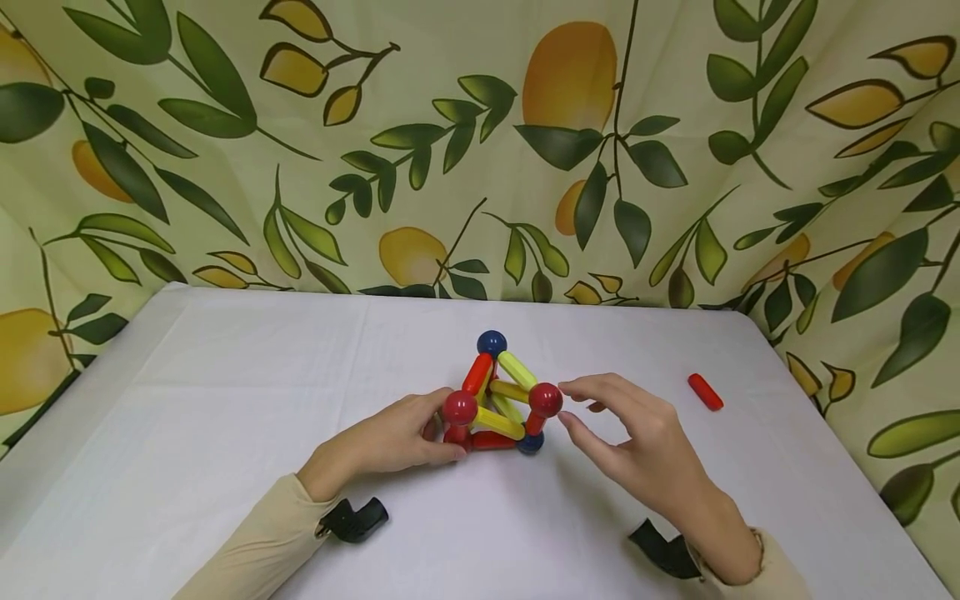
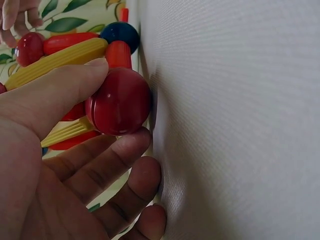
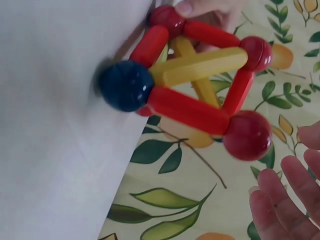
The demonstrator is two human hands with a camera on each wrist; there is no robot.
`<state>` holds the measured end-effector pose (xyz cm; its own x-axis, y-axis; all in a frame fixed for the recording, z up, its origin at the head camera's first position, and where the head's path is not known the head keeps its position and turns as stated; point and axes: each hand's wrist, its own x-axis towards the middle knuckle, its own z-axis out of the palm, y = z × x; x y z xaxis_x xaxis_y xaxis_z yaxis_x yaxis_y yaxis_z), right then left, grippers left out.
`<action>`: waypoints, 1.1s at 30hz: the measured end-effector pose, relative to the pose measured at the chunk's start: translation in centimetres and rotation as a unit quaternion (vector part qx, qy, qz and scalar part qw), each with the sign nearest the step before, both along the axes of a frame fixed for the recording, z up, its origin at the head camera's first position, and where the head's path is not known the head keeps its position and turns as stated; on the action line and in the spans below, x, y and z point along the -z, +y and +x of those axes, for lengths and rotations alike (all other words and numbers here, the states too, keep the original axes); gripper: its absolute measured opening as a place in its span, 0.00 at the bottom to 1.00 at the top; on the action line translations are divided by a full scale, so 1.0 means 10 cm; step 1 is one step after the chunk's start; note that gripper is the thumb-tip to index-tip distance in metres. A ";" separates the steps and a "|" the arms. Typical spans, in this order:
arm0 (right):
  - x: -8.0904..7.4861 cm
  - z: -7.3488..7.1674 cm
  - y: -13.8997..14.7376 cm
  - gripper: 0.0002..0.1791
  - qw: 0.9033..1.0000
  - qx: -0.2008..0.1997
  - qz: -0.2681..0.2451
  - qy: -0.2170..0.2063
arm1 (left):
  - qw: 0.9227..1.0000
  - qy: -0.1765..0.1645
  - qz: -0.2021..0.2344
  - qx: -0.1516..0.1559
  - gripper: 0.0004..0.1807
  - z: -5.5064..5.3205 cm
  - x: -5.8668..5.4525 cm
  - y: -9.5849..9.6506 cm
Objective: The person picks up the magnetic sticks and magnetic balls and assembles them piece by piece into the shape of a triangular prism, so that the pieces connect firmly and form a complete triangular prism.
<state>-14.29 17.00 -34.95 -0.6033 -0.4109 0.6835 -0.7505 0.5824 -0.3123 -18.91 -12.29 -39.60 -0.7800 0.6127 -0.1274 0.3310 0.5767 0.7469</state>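
Note:
A frame of coloured magnetic rods and balls [image 1: 501, 423] stands on the table, with a blue ball [image 1: 492, 343] on top. Its rods are red, yellow and yellow-green. My left hand [image 1: 397, 437] holds the frame's lower left corner, where thumb and fingers pinch a dark red ball [image 2: 120, 102] at table level. Just right of the frame is my right hand [image 1: 645, 442], fingers spread and holding nothing. Its fingertips come close to the right-hand red ball [image 1: 545, 400]; in the right wrist view a gap shows between that ball and the fingers [image 3: 272, 205].
A loose red rod [image 1: 705, 392] lies on the white-covered table [image 1: 247, 375], off to the right. Behind the table hangs a curtain [image 1: 435, 50] printed with leaves and fruit. Black straps [image 1: 358, 521] stick out at both wrists.

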 end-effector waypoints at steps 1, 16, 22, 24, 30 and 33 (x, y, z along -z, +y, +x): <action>0.00 -0.01 0.01 0.23 1.000 0.002 0.002 -0.002 | 1.000 -0.001 0.000 0.000 0.24 0.00 0.00 0.00; 0.02 -0.12 0.21 0.20 0.998 0.020 0.045 -0.031 | 1.000 -0.005 0.007 0.002 0.24 -0.01 0.01 -0.01; 0.06 -0.19 0.33 0.20 0.994 0.044 0.081 -0.050 | 1.000 -0.001 0.007 0.002 0.25 -0.02 0.01 0.00; 0.08 -0.23 0.38 0.23 0.993 0.056 0.089 -0.056 | 1.000 -0.001 0.007 0.001 0.25 -0.02 0.01 0.00; 0.14 -0.33 0.55 0.25 0.992 0.058 0.085 -0.079 | 1.000 -0.005 0.005 0.000 0.26 -0.02 0.02 0.00; 0.16 -0.38 0.62 0.24 0.993 0.049 0.077 -0.078 | 1.000 -0.004 0.005 0.000 0.26 -0.01 0.02 -0.01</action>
